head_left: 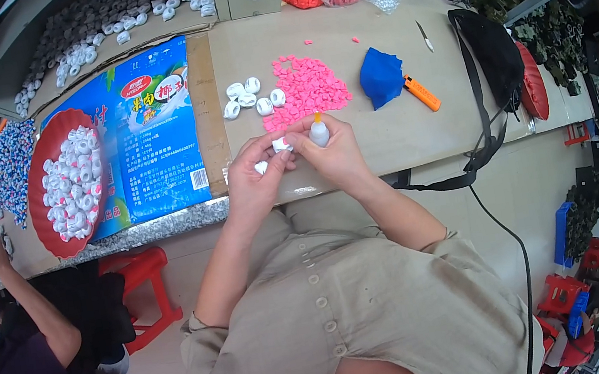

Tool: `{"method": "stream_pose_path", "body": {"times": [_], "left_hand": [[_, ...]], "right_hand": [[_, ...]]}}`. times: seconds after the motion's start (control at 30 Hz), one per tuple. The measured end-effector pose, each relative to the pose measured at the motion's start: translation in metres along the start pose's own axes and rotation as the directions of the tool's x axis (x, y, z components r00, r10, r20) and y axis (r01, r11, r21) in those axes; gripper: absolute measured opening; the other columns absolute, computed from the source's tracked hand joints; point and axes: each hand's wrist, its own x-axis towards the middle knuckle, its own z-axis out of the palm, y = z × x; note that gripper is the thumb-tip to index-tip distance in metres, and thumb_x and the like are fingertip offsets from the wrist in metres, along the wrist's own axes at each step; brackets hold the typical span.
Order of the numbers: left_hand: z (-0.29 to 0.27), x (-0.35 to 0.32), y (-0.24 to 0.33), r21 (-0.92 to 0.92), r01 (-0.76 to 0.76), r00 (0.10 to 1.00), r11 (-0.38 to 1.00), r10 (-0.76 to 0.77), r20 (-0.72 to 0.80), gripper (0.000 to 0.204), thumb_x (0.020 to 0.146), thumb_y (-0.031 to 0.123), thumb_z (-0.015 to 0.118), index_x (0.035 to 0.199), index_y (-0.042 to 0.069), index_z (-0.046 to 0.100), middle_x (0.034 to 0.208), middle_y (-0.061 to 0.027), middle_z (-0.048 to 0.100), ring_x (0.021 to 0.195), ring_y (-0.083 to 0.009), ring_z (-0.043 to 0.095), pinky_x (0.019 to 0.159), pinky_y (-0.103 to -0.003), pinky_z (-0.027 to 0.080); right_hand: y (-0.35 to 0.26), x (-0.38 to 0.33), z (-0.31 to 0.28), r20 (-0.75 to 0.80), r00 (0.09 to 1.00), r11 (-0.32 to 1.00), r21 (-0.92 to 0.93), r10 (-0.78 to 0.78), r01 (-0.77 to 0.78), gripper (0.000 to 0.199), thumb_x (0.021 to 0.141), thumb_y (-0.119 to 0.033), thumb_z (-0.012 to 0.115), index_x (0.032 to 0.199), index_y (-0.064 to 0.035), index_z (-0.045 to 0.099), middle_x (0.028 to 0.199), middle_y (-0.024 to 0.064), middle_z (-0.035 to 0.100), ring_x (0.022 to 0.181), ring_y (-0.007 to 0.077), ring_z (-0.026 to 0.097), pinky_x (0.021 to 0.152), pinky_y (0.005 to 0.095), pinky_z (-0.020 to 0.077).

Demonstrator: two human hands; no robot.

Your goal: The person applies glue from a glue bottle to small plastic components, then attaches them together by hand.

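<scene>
My left hand [254, 178] is closed on a small white piece [282, 144] with a touch of pink on it. A second white piece [261, 167] rests against the fingers of the same hand. A small white squeeze bottle [319, 135] with a yellow tip stands upright in my right hand [338, 156], whose fingertips also meet the first white piece. Just beyond my hands lies a heap of small pink pieces [311, 85]. Several rounded white pieces [246, 100] sit to its left.
At the left, a red tray [41, 220] holds many white pieces with pink bits, beside a flattened blue carton [157, 131]. A blue crumpled item [380, 76], an orange cutter [423, 94], a small knife [425, 37] and a black bag [488, 51] lie rightward. Another person's arm [36, 307] works at far left.
</scene>
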Motion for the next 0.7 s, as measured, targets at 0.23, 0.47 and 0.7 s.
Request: {"method": "stream_pose_path", "body": {"times": [0.23,0.47,0.7], "left_hand": [[0.000,0.002,-0.001,-0.166,0.089,0.993,0.982,-0.100,-0.060,0.024,0.081,0.004,0.050,0.105,-0.001,0.052,0.081,-0.0067,0.058,0.073,-0.0100,0.057,0.069,-0.021,0.045],[0.001,0.004,0.000,-0.141,0.118,0.987,0.983,-0.132,-0.091,0.023,0.080,0.003,0.051,0.103,-0.001,0.053,0.076,-0.0059,0.059,0.071,-0.0095,0.057,0.067,-0.020,0.045],[-0.001,0.003,0.002,-0.134,0.125,0.988,0.983,-0.136,-0.076,0.020,0.079,0.001,0.052,0.098,-0.002,0.054,0.077,-0.0055,0.059,0.070,-0.0090,0.057,0.064,-0.019,0.045]], "right_hand": [[-0.006,-0.003,-0.001,0.033,0.999,1.000,-0.003,0.019,-0.019,0.012,0.076,-0.004,0.057,0.085,0.0041,0.055,0.074,0.0067,0.059,0.067,0.0090,0.056,0.058,0.0207,0.0460],[0.000,-0.001,-0.001,0.034,0.999,0.999,0.049,0.022,-0.024,0.010,0.075,-0.001,0.056,0.083,0.0045,0.055,0.075,0.0084,0.059,0.066,0.0106,0.058,0.058,0.0212,0.0473],[0.006,0.000,0.001,0.024,1.000,0.999,0.041,-0.001,0.000,0.007,0.073,-0.002,0.057,0.078,0.0031,0.055,0.074,0.0072,0.059,0.067,0.0093,0.058,0.057,0.0212,0.0470]]}}
